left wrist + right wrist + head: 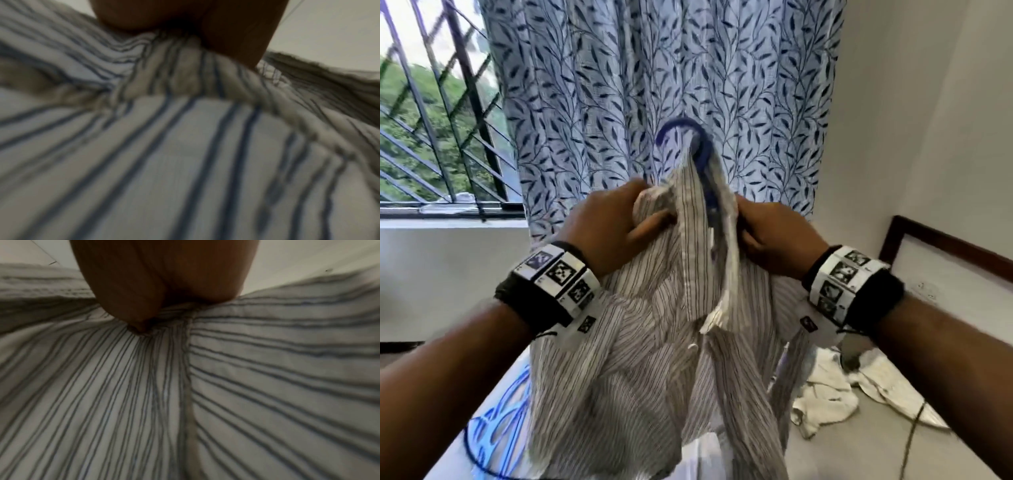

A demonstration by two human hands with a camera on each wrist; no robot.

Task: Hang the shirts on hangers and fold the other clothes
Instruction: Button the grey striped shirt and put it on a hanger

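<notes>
1. Head view: the person holds a striped shirt (pixel 654 342) up in front of a leaf-print curtain (pixel 619 85). The left hand (pixel 613 219) clenches a bunch of the shirt's shoulder cloth; the right hand (pixel 767 233) grips the other side of the collar opening. Between them the blue hanger (pixel 700 144) stands inside the neck, its hook rising above the collar, its arms hidden by cloth. More blue hangers (pixel 493 421) lie low on the left, and a white cloth (pixel 825 401) lies crumpled on the surface at lower right.

2. Left wrist view: blurred, but the fingers (pixel 236 35) are curled into gathered striped fabric (pixel 185 146) — a firm handful rather than a fingertip pinch.

3. Right wrist view: the fingers (pixel 127 288) dig into the fabric (pixel 267 369) right beside a seam (pixel 188 337), with stripes fanning out from the grip.

4. The step in hand looks like seating the shirt's shoulders over the hanger arms. To do it well, I would keep the hook centred in the collar and draw each shoulder seam outward until it sits on its arm — one side, then the other — rather than tugging both at once, which could tip the hanger. The bunched left shoulder probably needs loosening and smoothing so the cloth hangs flat.
</notes>
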